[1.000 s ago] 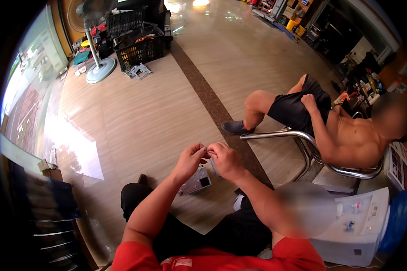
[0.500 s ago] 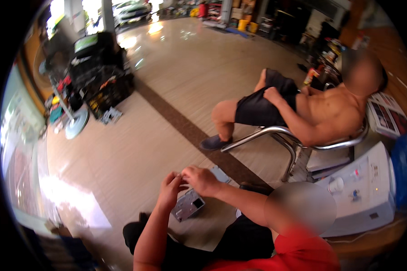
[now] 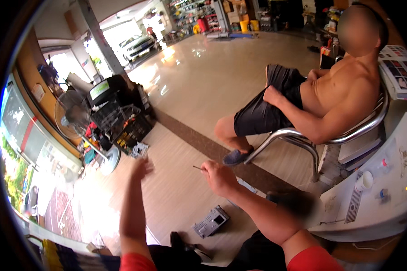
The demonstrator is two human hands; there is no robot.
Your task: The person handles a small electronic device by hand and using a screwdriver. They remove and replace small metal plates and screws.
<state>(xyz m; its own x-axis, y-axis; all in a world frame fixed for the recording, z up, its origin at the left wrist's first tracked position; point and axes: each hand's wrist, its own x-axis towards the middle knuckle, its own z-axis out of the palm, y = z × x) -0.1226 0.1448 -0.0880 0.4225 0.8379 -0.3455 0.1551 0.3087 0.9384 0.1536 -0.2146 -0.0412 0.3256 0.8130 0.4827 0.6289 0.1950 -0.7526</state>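
Note:
Out in front of me, my right hand (image 3: 220,177) is closed, with a thin dark rod (image 3: 197,167) sticking out between thumb and fingers toward the left. The rod's other end is hidden in the hand, so its kind does not show. My left hand (image 3: 142,168) is raised apart from the right one, its fingers smeared by motion. On the floor below, between my legs, lies a grey metal box-shaped unit (image 3: 207,225) with a dark square on its face. A pale flat piece (image 3: 246,185) shows partly behind my right forearm.
A bare-chested person (image 3: 334,90) sits on a metal-framed chair (image 3: 280,132) at right. Nearby, a white surface (image 3: 334,207) holds a cup (image 3: 364,181) and a small bottle (image 3: 381,194). At left stand a fan (image 3: 73,115) and black crates (image 3: 133,131); a car (image 3: 135,47) is farther back.
My hands, close together before, are now apart, the left one farther left. The thin rod now shows in my right hand. My view has shifted, with the metal unit appearing lower right.

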